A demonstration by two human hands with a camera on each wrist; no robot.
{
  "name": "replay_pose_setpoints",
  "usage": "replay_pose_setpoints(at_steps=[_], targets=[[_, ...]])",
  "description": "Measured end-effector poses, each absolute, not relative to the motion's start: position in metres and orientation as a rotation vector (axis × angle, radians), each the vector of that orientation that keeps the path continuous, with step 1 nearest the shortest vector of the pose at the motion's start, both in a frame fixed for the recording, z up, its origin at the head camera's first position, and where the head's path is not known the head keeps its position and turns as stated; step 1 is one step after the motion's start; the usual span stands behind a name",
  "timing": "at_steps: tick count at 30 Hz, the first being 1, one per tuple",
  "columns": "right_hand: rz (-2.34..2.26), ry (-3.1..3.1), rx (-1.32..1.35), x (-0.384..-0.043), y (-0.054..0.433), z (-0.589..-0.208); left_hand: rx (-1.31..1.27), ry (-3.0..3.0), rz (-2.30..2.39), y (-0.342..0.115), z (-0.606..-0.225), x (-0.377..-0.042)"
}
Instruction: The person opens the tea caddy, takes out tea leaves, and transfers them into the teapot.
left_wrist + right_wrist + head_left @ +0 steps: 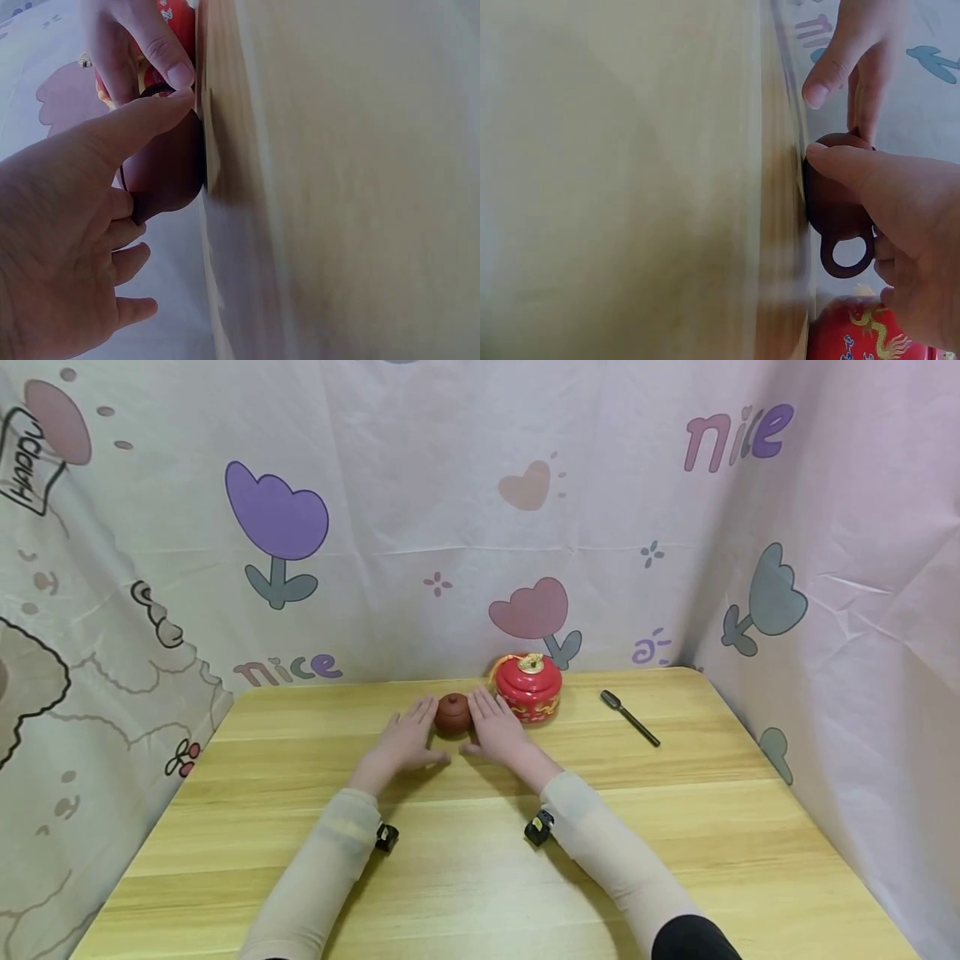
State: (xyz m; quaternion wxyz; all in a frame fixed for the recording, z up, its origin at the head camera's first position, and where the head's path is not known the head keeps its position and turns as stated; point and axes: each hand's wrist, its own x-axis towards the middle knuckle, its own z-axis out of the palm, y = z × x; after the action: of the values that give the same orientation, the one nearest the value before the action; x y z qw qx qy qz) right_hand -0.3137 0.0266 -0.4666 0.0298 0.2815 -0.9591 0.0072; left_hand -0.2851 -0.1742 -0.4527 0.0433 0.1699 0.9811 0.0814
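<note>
A small reddish-brown clay teapot (pixel 453 717) with a knobbed lid stands upright near the back of the table, between both hands. My left hand (pixel 405 739) lies along its left side, fingers straight, fingertips right at the body and thumb pointing inward in front. The right hand (pixel 498 731) mirrors this on the other side, its straight fingers between the teapot and a red lidded jar (pixel 528 689). In the right wrist view the teapot's ring handle (pixel 829 259) sticks out toward the jar. Part of the teapot (pixel 165 165) is hidden behind the left thumb in the left wrist view.
The jar has gold decoration and a gold knob, close beside the right hand. Farther right lies a dark long-handled scoop (pixel 630 717). The wooden table (pixel 465 877) ends at the back against a printed cloth (pixel 405 510), which also hangs at both sides.
</note>
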Motion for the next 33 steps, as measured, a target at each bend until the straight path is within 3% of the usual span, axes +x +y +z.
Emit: replay_pose_setpoints(at_steps=[17,33], targets=[[0.288,-2.951,0.939,-0.29,0.055,-0.462,0.554,2.974,0.242,-0.159,-0.451,-0.262],[0.174,-2.992,0.867,-0.266,0.077,-0.462,0.607,2.974,0.172,-0.142,-0.445,-0.242]])
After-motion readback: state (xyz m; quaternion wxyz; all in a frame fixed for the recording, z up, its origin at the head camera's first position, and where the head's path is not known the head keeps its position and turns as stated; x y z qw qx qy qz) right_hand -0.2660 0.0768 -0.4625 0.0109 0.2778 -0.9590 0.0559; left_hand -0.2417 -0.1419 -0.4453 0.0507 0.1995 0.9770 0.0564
